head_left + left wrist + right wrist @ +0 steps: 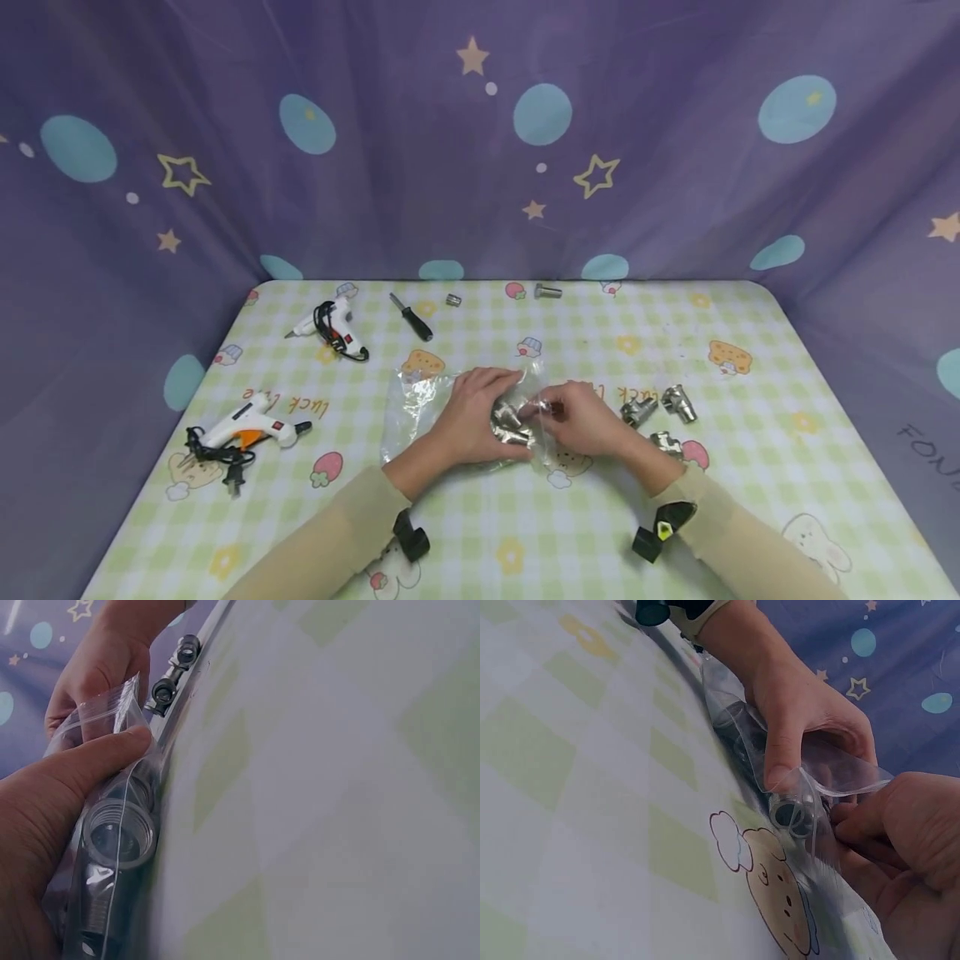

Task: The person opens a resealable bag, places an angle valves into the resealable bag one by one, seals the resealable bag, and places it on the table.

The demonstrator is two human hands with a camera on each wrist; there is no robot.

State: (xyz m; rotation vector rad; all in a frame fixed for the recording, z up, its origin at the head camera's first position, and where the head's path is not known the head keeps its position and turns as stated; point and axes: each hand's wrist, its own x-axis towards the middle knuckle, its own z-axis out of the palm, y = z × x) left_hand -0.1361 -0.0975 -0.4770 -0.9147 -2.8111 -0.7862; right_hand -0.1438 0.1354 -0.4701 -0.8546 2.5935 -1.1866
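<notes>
Several metal fittings [512,423] already bagged — my left hand [472,417] pinches the clear bag [420,404] at mid-table, my right hand [581,421] grips its mouth. Three fittings [660,412] remain loose on the table [750,467], just right of my right hand.

Both forearms angle inward — left hand [471,417] and right hand [581,419] curled, fingertips meeting.
</notes>
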